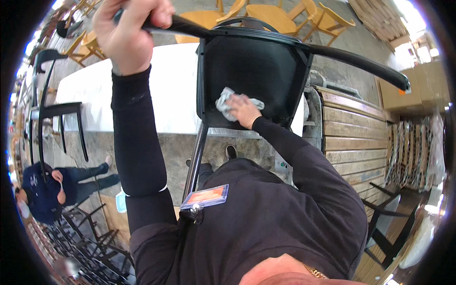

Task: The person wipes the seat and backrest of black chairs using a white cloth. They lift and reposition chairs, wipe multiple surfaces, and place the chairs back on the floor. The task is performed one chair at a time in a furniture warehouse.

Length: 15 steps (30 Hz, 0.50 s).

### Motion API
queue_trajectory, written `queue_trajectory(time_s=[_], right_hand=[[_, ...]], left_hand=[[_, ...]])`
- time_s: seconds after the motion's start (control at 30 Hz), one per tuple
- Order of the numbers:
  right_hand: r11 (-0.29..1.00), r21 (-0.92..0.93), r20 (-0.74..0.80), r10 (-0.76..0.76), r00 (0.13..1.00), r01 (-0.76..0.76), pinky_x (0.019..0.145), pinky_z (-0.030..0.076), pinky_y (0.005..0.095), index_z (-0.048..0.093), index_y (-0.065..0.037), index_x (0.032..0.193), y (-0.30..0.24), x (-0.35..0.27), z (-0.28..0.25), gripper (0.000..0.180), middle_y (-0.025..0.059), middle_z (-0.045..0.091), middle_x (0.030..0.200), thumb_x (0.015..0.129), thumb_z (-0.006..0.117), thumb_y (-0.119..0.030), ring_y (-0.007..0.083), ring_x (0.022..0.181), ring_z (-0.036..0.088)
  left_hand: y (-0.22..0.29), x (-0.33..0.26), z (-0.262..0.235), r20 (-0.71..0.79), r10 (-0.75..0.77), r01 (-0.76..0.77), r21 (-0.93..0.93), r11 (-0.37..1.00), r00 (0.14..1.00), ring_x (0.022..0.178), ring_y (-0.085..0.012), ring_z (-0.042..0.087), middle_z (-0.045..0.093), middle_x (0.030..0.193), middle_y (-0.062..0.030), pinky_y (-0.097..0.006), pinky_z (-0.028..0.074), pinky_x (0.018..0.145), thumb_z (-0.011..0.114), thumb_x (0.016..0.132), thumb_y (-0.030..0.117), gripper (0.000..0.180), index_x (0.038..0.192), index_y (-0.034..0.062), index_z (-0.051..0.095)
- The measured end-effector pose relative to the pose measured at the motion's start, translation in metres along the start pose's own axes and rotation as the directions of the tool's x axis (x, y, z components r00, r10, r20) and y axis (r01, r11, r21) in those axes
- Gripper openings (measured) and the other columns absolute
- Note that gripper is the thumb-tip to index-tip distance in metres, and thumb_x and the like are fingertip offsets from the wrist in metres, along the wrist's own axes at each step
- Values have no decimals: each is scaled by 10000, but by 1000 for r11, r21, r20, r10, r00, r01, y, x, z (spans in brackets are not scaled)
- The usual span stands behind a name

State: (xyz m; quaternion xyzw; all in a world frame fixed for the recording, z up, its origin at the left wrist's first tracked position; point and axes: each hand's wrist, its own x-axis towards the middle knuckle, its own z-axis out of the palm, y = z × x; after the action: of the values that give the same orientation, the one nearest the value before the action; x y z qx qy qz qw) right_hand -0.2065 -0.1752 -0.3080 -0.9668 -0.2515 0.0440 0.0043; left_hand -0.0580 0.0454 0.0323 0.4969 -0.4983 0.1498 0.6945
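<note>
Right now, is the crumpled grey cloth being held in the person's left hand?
No, the right hand presses the crumpled grey cloth against the black chair seat, while the left hand grips the chair's curved black armrest.

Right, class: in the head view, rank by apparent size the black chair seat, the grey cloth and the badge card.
1. black chair seat
2. badge card, though its nearness to the camera flatters it
3. grey cloth, partly hidden under the right hand; close to the card
</note>
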Motion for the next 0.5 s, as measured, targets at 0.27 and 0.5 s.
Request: queue_trajectory(time_s=[0.27,0.5], right_hand=[[827,186,-602,523,603,-531,1100,316,535,658,-103,1178,24,98,-56,325,156,505,1363,882,551,-185,384,1343,382],[895,322,-342,413,844,-307,1011,379,489,710,-92,984,-73,28,64,240,81,552,1312,795,607,-199,316,1321,414]], left_hand=[[1,3,19,-178,-6,0,-32,999,984,439,-105,463,486,516,-7,-254,420,512,557,929,114,134,823,32,559],[6,1,17,-96,18,-17,5,1000,995,437,-98,458,471,508,9,-252,435,531,519,953,97,128,840,49,554]])
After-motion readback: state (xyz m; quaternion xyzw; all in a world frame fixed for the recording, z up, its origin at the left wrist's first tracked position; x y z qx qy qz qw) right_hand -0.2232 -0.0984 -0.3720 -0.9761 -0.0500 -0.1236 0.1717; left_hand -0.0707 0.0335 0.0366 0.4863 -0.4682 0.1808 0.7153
